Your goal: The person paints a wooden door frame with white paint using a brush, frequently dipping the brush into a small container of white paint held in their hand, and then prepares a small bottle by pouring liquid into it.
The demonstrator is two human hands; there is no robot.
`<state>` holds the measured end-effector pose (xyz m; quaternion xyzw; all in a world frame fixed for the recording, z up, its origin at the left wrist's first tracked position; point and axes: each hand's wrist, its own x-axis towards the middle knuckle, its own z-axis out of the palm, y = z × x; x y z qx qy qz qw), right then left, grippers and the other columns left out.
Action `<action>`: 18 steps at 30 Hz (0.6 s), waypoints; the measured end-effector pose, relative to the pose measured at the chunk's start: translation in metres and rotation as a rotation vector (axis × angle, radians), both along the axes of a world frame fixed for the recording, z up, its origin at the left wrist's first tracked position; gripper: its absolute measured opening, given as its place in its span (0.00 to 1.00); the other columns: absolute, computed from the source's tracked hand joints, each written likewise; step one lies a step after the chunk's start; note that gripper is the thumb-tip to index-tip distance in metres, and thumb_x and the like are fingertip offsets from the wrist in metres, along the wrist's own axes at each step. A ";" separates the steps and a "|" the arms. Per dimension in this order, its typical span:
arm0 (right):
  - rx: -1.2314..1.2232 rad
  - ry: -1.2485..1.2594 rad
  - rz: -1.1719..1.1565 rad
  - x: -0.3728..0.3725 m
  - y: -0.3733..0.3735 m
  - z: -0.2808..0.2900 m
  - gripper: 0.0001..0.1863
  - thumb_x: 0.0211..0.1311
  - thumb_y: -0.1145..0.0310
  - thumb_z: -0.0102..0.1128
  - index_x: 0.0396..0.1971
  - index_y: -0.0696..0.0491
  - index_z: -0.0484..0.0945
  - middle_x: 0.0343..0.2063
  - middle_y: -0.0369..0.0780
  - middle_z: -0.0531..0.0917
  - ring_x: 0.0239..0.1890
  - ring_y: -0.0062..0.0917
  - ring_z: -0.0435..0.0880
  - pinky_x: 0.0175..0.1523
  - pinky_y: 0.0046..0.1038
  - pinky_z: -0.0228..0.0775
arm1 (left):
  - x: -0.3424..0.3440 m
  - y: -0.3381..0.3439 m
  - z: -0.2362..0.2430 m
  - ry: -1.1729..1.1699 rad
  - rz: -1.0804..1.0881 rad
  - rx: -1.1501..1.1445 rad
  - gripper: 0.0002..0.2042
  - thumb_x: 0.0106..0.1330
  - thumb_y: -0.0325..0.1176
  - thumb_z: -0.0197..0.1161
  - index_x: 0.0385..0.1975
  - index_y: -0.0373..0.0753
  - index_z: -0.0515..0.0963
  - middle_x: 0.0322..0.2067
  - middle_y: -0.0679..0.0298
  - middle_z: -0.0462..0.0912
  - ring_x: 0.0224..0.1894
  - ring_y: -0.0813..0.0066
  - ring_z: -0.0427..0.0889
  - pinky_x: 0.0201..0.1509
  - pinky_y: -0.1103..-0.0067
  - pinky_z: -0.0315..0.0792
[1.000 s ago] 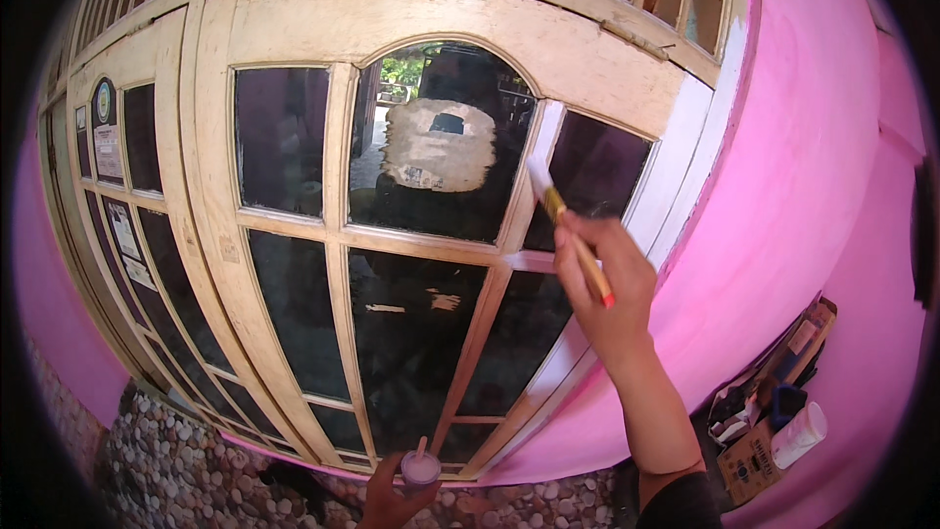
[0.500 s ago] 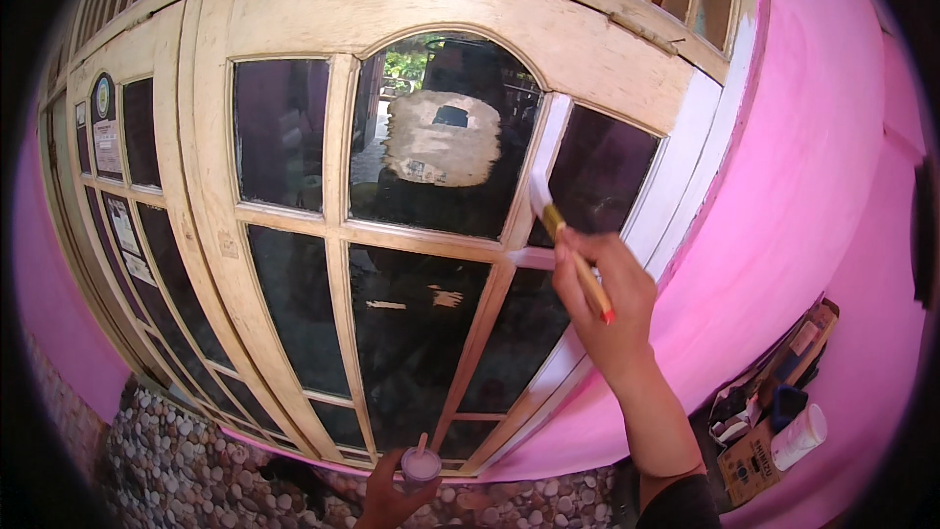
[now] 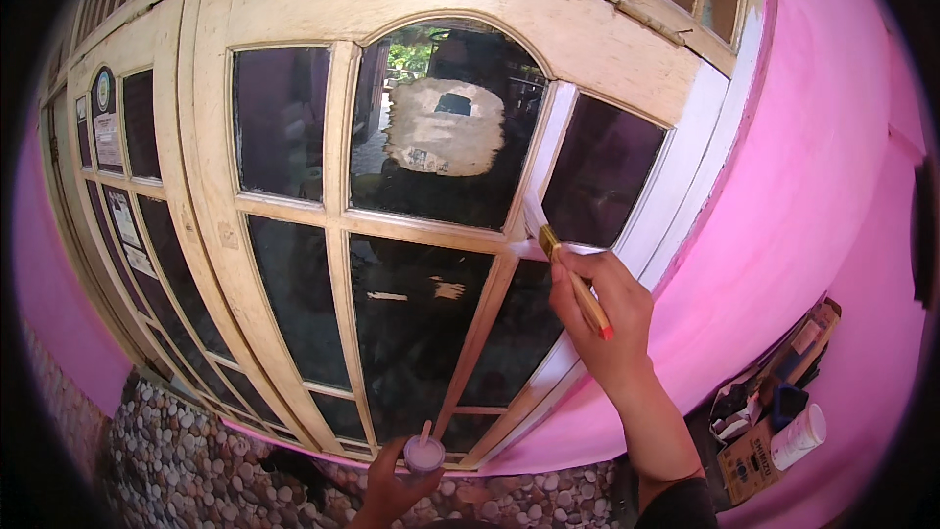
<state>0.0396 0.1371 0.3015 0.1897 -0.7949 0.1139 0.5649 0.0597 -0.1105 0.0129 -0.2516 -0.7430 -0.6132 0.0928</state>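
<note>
My right hand [image 3: 607, 309] is closed round the wooden handle of a paintbrush [image 3: 549, 241]. Its bristles press on the narrow upright bar between the arched glass pane [image 3: 441, 201] and the small right-hand pane [image 3: 602, 167] of a cream wooden door [image 3: 323, 0]. White paint covers this bar above the brush, and the door's right edge [image 3: 676, 167] is white too. Low in front of the door, my left hand [image 3: 390, 480] grips a small round cup of pale paint [image 3: 424, 454], with a stick standing in it.
A pink wall [image 3: 813, 118] curves along the right of the door. Near its foot at the lower right lie a cardboard box [image 3: 749, 465], a white tub [image 3: 799, 437] and other clutter. Pebble-patterned flooring [image 3: 186, 451] runs below. Another door panel [image 3: 171, 235] with stickers is at left.
The brush and my right hand have moved a little down along the bar, toward the crossbar. My left hand with the cup has shifted slightly up and right.
</note>
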 end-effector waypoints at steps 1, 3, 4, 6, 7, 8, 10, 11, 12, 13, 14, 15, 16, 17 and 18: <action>-0.009 0.011 0.013 0.003 -0.002 0.000 0.10 0.60 0.79 0.72 0.41 0.59 0.83 0.32 0.44 0.85 0.29 0.33 0.86 0.32 0.29 0.76 | -0.002 0.001 -0.003 0.013 -0.003 0.002 0.31 0.48 0.35 0.85 0.51 0.32 0.78 0.43 0.55 0.85 0.45 0.63 0.87 0.50 0.71 0.79; -0.032 0.020 0.036 0.004 -0.007 0.003 0.09 0.61 0.79 0.72 0.41 0.59 0.83 0.32 0.44 0.85 0.29 0.33 0.86 0.32 0.28 0.76 | -0.004 -0.002 -0.005 0.024 0.005 -0.009 0.31 0.48 0.35 0.85 0.51 0.32 0.78 0.43 0.55 0.85 0.45 0.63 0.87 0.50 0.71 0.79; -0.027 0.083 0.018 0.002 -0.010 0.010 0.09 0.61 0.79 0.71 0.40 0.59 0.83 0.32 0.44 0.85 0.29 0.33 0.86 0.32 0.28 0.76 | -0.005 -0.002 -0.004 0.063 0.025 -0.025 0.31 0.48 0.35 0.85 0.51 0.32 0.78 0.43 0.54 0.85 0.45 0.63 0.87 0.49 0.71 0.80; -0.022 0.143 -0.014 -0.001 -0.008 0.020 0.09 0.61 0.79 0.71 0.40 0.59 0.83 0.32 0.44 0.85 0.29 0.33 0.86 0.32 0.27 0.76 | -0.005 0.000 0.002 0.100 0.030 -0.040 0.31 0.48 0.35 0.85 0.52 0.32 0.78 0.43 0.54 0.85 0.45 0.62 0.87 0.49 0.71 0.80; -0.047 0.123 0.000 -0.005 -0.006 0.022 0.09 0.62 0.79 0.71 0.41 0.59 0.83 0.32 0.44 0.85 0.29 0.32 0.86 0.32 0.27 0.76 | -0.005 0.003 0.007 0.113 0.031 -0.032 0.32 0.48 0.35 0.85 0.52 0.32 0.78 0.43 0.54 0.85 0.45 0.62 0.87 0.49 0.71 0.80; -0.073 0.096 0.019 -0.007 -0.006 0.021 0.08 0.62 0.79 0.71 0.41 0.59 0.83 0.32 0.44 0.85 0.29 0.32 0.87 0.33 0.27 0.76 | -0.003 0.004 0.011 0.120 0.037 -0.027 0.32 0.48 0.35 0.85 0.52 0.32 0.78 0.43 0.54 0.85 0.45 0.61 0.87 0.49 0.70 0.80; -0.075 0.034 0.018 -0.002 -0.004 0.012 0.08 0.62 0.78 0.71 0.41 0.59 0.83 0.31 0.44 0.85 0.29 0.32 0.87 0.33 0.27 0.76 | -0.005 0.008 0.019 0.135 0.030 -0.013 0.31 0.49 0.34 0.84 0.52 0.32 0.77 0.43 0.52 0.84 0.44 0.58 0.86 0.48 0.69 0.80; -0.072 -0.029 0.018 0.001 -0.004 0.006 0.09 0.62 0.78 0.71 0.41 0.59 0.83 0.31 0.44 0.85 0.29 0.32 0.87 0.34 0.28 0.77 | -0.005 0.010 0.021 0.149 0.023 0.005 0.30 0.50 0.33 0.84 0.52 0.33 0.76 0.44 0.51 0.83 0.44 0.55 0.86 0.48 0.68 0.80; -0.072 -0.055 0.032 0.003 -0.004 -0.002 0.09 0.62 0.78 0.71 0.41 0.59 0.83 0.31 0.44 0.85 0.29 0.32 0.87 0.34 0.28 0.77 | -0.006 0.011 0.020 0.123 0.038 0.004 0.30 0.50 0.33 0.84 0.52 0.33 0.76 0.44 0.51 0.83 0.44 0.55 0.86 0.48 0.68 0.80; -0.089 -0.092 -0.010 0.010 -0.004 -0.007 0.09 0.62 0.78 0.71 0.41 0.60 0.83 0.32 0.44 0.85 0.30 0.31 0.87 0.34 0.27 0.77 | -0.008 0.013 0.020 0.137 0.050 -0.001 0.30 0.50 0.33 0.83 0.53 0.33 0.76 0.44 0.51 0.83 0.45 0.55 0.86 0.49 0.68 0.80; -0.110 -0.142 -0.047 0.015 -0.003 -0.016 0.09 0.62 0.78 0.72 0.40 0.60 0.83 0.32 0.43 0.86 0.31 0.29 0.87 0.35 0.26 0.77 | -0.008 0.013 0.020 0.140 0.067 -0.014 0.31 0.50 0.33 0.83 0.53 0.34 0.76 0.45 0.51 0.83 0.45 0.54 0.86 0.49 0.68 0.80; -0.285 -0.237 0.073 0.017 0.003 -0.030 0.09 0.62 0.79 0.72 0.40 0.61 0.83 0.34 0.41 0.87 0.33 0.24 0.88 0.36 0.23 0.78 | -0.010 0.012 0.022 0.094 0.048 -0.011 0.31 0.50 0.33 0.83 0.54 0.34 0.76 0.45 0.52 0.83 0.46 0.54 0.85 0.50 0.68 0.80; -0.294 -0.289 0.079 0.026 0.000 -0.035 0.09 0.62 0.79 0.72 0.40 0.61 0.83 0.34 0.41 0.87 0.33 0.24 0.88 0.36 0.23 0.78 | -0.012 0.013 0.026 0.041 0.020 -0.005 0.31 0.50 0.33 0.83 0.54 0.35 0.76 0.46 0.52 0.83 0.47 0.54 0.85 0.51 0.68 0.79; -0.460 -0.399 0.141 0.038 -0.009 -0.032 0.09 0.62 0.79 0.71 0.41 0.61 0.83 0.35 0.40 0.88 0.35 0.21 0.87 0.37 0.22 0.78 | -0.013 0.011 0.033 0.027 0.016 -0.018 0.31 0.51 0.33 0.82 0.55 0.36 0.76 0.46 0.53 0.82 0.48 0.54 0.85 0.52 0.68 0.79; -0.628 -0.511 0.197 0.047 -0.014 -0.030 0.08 0.63 0.80 0.71 0.41 0.61 0.83 0.35 0.40 0.88 0.36 0.19 0.87 0.38 0.21 0.78 | -0.014 0.011 0.034 0.006 0.012 -0.009 0.31 0.51 0.34 0.82 0.55 0.36 0.76 0.48 0.52 0.82 0.50 0.54 0.84 0.54 0.67 0.78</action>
